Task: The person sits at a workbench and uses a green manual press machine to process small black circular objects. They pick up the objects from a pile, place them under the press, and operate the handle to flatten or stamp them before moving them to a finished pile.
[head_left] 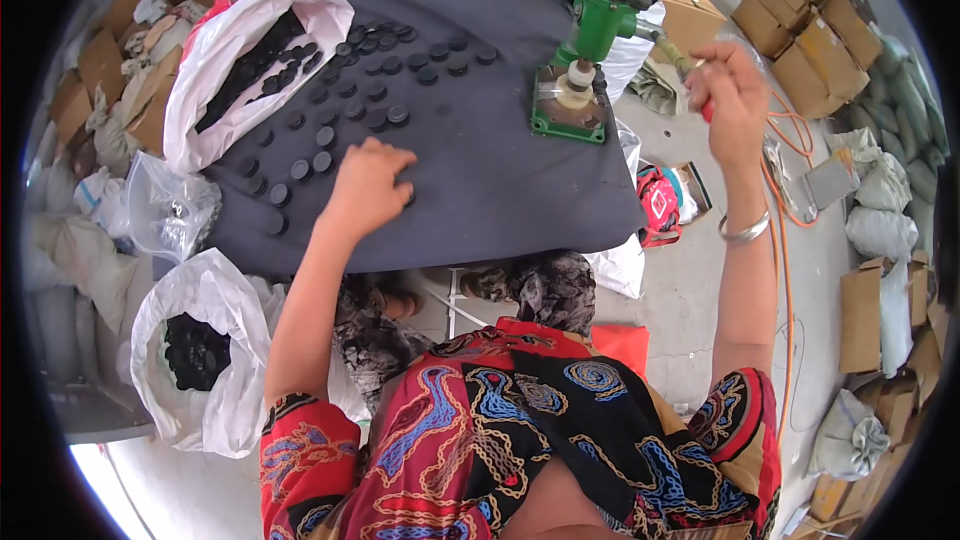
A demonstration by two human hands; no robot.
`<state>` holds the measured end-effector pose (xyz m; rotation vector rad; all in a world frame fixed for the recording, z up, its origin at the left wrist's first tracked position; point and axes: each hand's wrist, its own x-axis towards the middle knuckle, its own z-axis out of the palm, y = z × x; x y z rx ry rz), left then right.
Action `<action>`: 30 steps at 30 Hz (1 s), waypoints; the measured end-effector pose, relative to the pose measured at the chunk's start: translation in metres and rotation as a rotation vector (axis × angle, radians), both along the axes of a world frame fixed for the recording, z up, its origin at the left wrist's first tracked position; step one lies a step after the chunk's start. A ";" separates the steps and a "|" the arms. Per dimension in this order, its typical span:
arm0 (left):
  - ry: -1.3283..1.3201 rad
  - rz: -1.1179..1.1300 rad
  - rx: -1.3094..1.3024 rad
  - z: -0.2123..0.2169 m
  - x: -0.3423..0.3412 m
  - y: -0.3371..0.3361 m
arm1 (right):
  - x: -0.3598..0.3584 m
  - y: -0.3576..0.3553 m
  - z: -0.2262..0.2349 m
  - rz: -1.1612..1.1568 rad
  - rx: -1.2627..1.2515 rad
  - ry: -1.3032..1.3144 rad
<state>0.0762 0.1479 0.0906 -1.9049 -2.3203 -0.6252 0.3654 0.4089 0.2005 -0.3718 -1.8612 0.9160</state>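
Note:
My left hand (368,185) is over the dark cloth of the table, its forefinger and thumb apart and the other fingers bent. A black round cap (409,194) shows at the edge of this hand, partly covered by it. Several similar black caps (376,92) lie scattered to the left and beyond. At the right, my right hand (735,105) is curled round the end of the lever (672,52) of a green hand press (592,35); a bit of red shows by the thumb. The press base (570,120) carries a pale round fitting under the ram.
A white sack (190,130) of black caps lies open at the table's left. Below it stand a clear plastic bag (172,208) and a white bag (150,360) with black contents. Cardboard boxes (815,60), an orange hose (788,310) and a red bag (660,205) are at the right.

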 end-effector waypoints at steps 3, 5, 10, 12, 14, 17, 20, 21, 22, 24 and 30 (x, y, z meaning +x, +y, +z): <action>0.224 -0.044 -0.250 -0.009 0.017 -0.004 | -0.005 0.011 0.028 0.064 -0.089 0.007; 0.300 -0.024 -0.296 -0.024 0.013 -0.003 | -0.009 0.013 0.038 0.078 -0.143 0.003; 0.178 -0.100 0.001 -0.043 0.015 0.027 | -0.011 0.016 0.045 0.079 -0.136 0.013; 0.098 -0.103 0.076 -0.046 0.028 0.055 | -0.012 0.021 0.046 0.077 -0.107 0.033; -0.021 -0.102 0.156 -0.055 0.035 0.083 | -0.014 0.026 0.049 0.085 -0.119 0.016; -0.265 -0.060 0.275 -0.052 0.045 0.120 | -0.015 0.022 0.056 0.057 -0.158 -0.014; -0.430 -0.044 0.369 -0.039 0.057 0.161 | -0.014 0.024 0.056 0.051 -0.152 -0.018; -0.465 -0.046 0.398 -0.035 0.060 0.176 | -0.013 0.026 0.055 0.056 -0.140 -0.015; -0.489 -0.037 0.396 -0.033 0.061 0.188 | -0.014 0.025 0.055 0.056 -0.146 -0.012; -0.538 -0.018 0.392 -0.033 0.063 0.209 | -0.015 0.021 0.056 0.057 -0.156 -0.007; -0.526 0.027 0.378 -0.045 0.072 0.238 | -0.014 0.023 0.055 0.069 -0.156 0.006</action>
